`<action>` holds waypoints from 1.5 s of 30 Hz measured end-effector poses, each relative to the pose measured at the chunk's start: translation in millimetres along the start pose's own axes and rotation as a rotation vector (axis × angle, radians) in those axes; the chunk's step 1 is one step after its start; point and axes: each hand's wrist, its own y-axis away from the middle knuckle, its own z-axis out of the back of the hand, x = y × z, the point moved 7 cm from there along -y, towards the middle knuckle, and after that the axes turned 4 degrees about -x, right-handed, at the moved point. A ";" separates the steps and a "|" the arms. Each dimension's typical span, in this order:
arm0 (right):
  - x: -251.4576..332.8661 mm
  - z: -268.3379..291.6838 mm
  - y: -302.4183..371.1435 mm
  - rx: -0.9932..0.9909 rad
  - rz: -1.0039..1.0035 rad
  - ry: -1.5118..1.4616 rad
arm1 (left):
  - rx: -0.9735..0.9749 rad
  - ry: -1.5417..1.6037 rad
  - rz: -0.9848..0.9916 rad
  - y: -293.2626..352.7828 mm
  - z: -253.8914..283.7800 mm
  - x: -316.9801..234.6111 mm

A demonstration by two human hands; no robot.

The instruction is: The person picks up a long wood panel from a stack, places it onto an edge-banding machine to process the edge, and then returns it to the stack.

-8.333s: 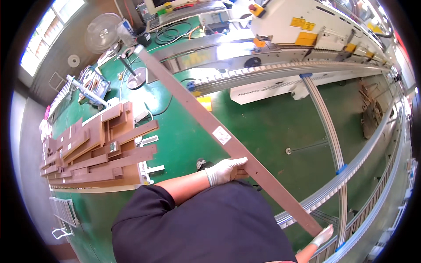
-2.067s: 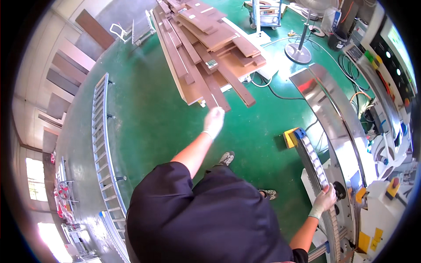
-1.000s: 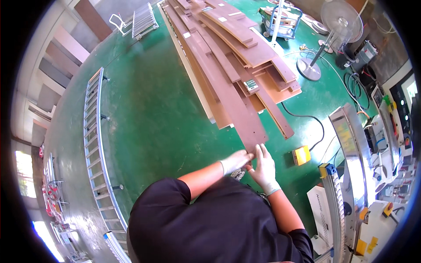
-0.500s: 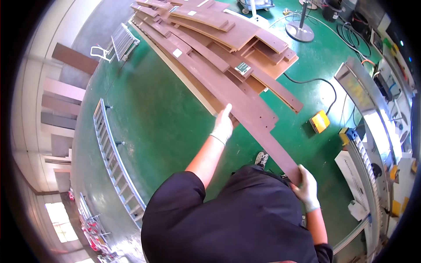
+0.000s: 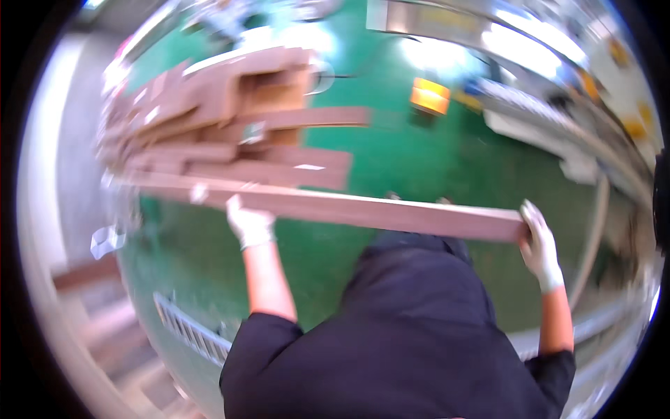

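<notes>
Head view: flat brown board (image 5: 391,215), slanted before, is held crosswise by left hand (image 5: 252,222) and right hand (image 5: 540,246), partly along edge of pile (image 5: 209,119)

The board's (image 5: 391,215) left end smears into the pile (image 5: 209,101), so whether they touch cannot be told. Motion also blurs the white label (image 5: 199,193) on the board. Under the board, the left hand's (image 5: 251,223) fingers are mostly hidden; at its right end, the right hand (image 5: 541,246) covers a corner. Two shapes (image 5: 393,197) past the board's far edge are too small to tell. Beyond it, the upper edge cuts off the machine (image 5: 447,21); on its near side, a sleeve (image 5: 252,349) hides part of the frame (image 5: 192,328).
</notes>
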 end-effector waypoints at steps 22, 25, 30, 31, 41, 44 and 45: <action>-22.9 58.4 158.6 -0.575 -0.182 -1.382 | 0.508 -0.057 -0.540 101.5 -79.7 -167.2; -33.4 58.6 184.8 -0.758 -0.183 -1.365 | 0.444 -0.110 -0.686 137.4 -111.9 -140.2; -66.9 54.9 237.0 -0.863 -0.392 -1.264 | 0.487 -0.368 -0.756 155.6 -129.2 -123.9; -79.8 48.8 248.0 -0.860 -0.426 -1.192 | 0.298 -0.419 -0.835 173.9 -139.7 -106.9; -77.9 40.0 350.7 -0.758 -0.454 -0.486 | 0.692 -0.339 -0.345 198.4 -233.0 58.9; -72.9 17.4 388.9 -0.578 -0.486 -0.351 | 0.819 -0.349 -0.184 165.2 -272.7 97.9; -75.4 2.9 407.4 -0.455 -0.526 -0.290 | 0.807 -0.336 -0.162 182.8 -282.2 120.6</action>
